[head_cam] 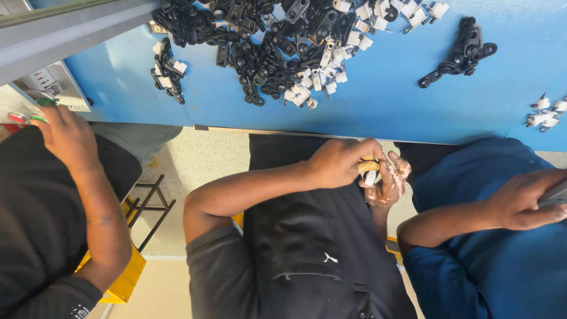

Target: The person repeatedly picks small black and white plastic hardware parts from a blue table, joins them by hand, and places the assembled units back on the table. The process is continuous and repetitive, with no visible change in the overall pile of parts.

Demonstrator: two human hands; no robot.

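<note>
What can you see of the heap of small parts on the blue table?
The heap of small parts lies loose on the blue table, at its far side, spread wide and tangled. Most pieces are black, flat linked brackets with round eyes, plastic or coated metal by the look. Small white plastic-looking clips are mixed in along its near and right edges. A few stragglers lie just off to the left. No hand touches it.

We see a bright, evenly lit view with soft glare on the blue table (378,106), faint shadows under the parts, and slight blur and stretching toward the edges.
</note>
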